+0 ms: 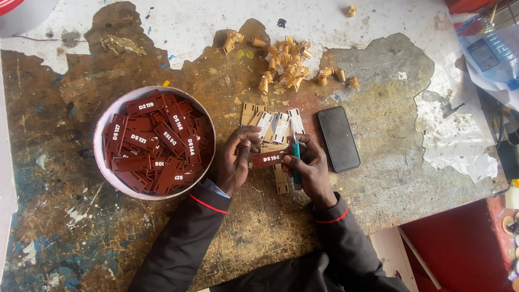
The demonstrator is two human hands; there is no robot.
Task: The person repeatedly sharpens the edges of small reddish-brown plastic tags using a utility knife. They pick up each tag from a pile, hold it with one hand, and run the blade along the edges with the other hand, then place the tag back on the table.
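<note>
My left hand [238, 158] pinches one end of a small dark-red rectangular tag [267, 159] with white characters. My right hand [308, 165] grips a thin teal-handled tool [296, 157] held upright against the tag's other end. Both hands hover over a worn, paint-stained wooden table [378, 200]. Beneath the hands lie several pale tan and white backing strips [275, 123], side by side. To the left stands a round white bowl [100, 141] heaped with several more dark-red tags [154, 141].
A black phone [338, 138] lies face up just right of my hands. A pile of curled tan peelings [286, 60] sits beyond the strips. A plastic water bottle [485, 50] lies at the far right, past the table's edge area. Red floor shows at lower right.
</note>
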